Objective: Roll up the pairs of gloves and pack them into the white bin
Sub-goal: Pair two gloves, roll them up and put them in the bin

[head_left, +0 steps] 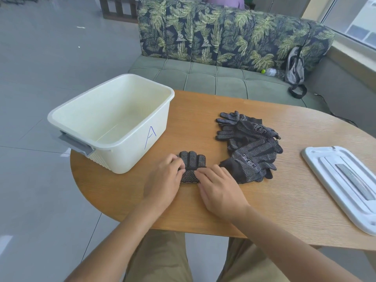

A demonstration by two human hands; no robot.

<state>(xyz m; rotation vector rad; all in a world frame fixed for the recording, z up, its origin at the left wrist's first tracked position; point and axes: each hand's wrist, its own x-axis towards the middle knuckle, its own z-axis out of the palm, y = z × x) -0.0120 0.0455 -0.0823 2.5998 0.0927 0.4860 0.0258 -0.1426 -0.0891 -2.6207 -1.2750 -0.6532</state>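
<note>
The white bin [114,121] holds nothing yet — packing hasn't begun. Both hands, left [162,180] and right [219,188], pinch the first glove pair [191,167], half rolled. A glove pile [250,145] waits beside it.

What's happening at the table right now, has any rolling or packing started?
A person is rolling a pair of dotted black gloves on the wooden table: the left hand and right hand both grip its near end, glove fingers pointing away. The white bin, marked A, stands just left of them and looks empty. A pile of gloves waits to the right, and the bin's lid lies at the table's right edge.
</note>
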